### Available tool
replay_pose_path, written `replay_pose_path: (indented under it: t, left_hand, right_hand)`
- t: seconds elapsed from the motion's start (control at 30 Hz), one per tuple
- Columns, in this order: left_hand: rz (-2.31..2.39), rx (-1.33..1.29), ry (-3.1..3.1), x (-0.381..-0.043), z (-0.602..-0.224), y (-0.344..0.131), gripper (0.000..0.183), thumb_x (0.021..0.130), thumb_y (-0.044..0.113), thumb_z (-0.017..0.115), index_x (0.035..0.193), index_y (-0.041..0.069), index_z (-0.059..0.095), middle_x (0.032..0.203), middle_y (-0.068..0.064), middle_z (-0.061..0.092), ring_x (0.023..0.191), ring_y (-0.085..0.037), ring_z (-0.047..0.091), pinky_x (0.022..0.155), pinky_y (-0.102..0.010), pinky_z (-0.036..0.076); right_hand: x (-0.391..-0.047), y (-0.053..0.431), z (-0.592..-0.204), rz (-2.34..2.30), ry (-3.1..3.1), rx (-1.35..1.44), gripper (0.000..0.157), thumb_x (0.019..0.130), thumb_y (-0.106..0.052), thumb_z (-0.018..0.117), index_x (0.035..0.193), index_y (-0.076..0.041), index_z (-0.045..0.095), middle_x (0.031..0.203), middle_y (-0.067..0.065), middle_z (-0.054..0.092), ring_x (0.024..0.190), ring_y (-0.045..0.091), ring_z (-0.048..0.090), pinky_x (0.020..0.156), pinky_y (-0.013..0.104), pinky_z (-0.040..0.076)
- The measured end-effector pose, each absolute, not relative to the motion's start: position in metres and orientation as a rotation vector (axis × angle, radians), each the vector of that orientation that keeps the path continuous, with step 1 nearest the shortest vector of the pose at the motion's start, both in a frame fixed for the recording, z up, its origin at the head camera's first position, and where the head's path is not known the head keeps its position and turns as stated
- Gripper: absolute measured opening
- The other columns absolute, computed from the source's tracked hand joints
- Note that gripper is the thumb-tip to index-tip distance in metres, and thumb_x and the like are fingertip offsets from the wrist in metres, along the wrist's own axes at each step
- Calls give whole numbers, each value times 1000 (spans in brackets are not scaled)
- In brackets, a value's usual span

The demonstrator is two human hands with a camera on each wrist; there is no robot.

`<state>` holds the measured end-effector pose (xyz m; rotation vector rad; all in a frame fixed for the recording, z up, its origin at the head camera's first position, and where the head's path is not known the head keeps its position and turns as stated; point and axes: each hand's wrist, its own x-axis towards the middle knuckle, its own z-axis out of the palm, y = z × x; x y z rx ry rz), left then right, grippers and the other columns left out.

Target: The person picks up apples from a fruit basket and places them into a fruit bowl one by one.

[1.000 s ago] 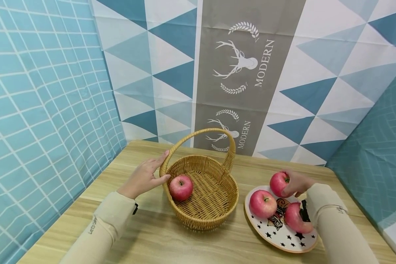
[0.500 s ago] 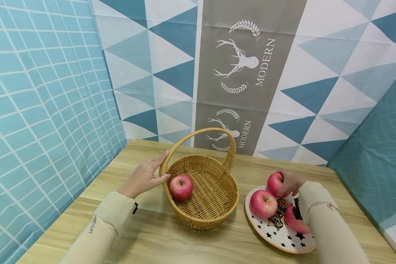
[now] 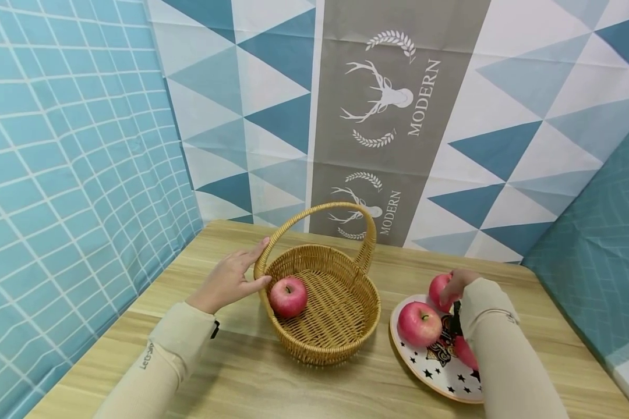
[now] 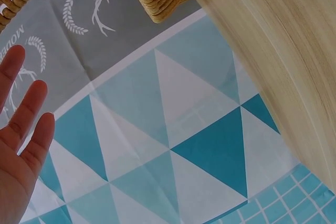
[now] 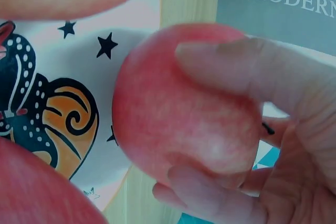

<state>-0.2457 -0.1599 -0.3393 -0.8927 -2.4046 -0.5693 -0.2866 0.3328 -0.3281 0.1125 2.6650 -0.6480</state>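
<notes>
Gripping one apple (image 3: 437, 291) in the right hand (image 3: 461, 283), at the upper edge of the plate (image 3: 440, 381), lower right of frame.
Left hand (image 3: 225, 285), fingers extended, touches the basket handle (image 3: 322, 210), left of centre. Apple is probably firm, moderately heavy, smooth enough to slip and easily bruised; best hold is thumb and fingers around its widest part.

Right hand (image 3: 459, 284) farther left (slightly)
</notes>
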Motion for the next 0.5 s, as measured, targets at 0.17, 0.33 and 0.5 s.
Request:
replay_pose_path:
  t: [0.17, 0.33, 0.5]
  left_hand:
    - [-574, -893, -2405, -246, -339, -159, 72, 81, 26, 70, 143, 0, 42, 111, -23, 66, 99, -39, 61, 87, -56, 46]
    - [-576, -891, -2409, -245, -339, -160, 71, 82, 24, 70, 142, -1, 42, 111, -23, 66, 99, -40, 61, 87, -56, 46]
    - [-579, -896, -2396, -246, -340, -160, 71, 82, 25, 69, 142, 0, 42, 111, -24, 65, 99, -41, 61, 86, -57, 46]
  right_hand:
    - [-285, 329, -328, -607, 2700, 117, 65, 60, -4, 75, 111, 21, 44, 92, 23, 58, 88, 34, 56, 75, 41, 53]
    - [-287, 328, -329, -558, 2713, 116, 73, 59, -4, 78, 117, 22, 43, 97, 26, 57, 92, 37, 56, 78, 44, 52]
    - [-289, 326, -334, -565, 2729, 144, 69, 59, -5, 80, 114, 21, 47, 97, 26, 58, 93, 38, 56, 79, 46, 53]
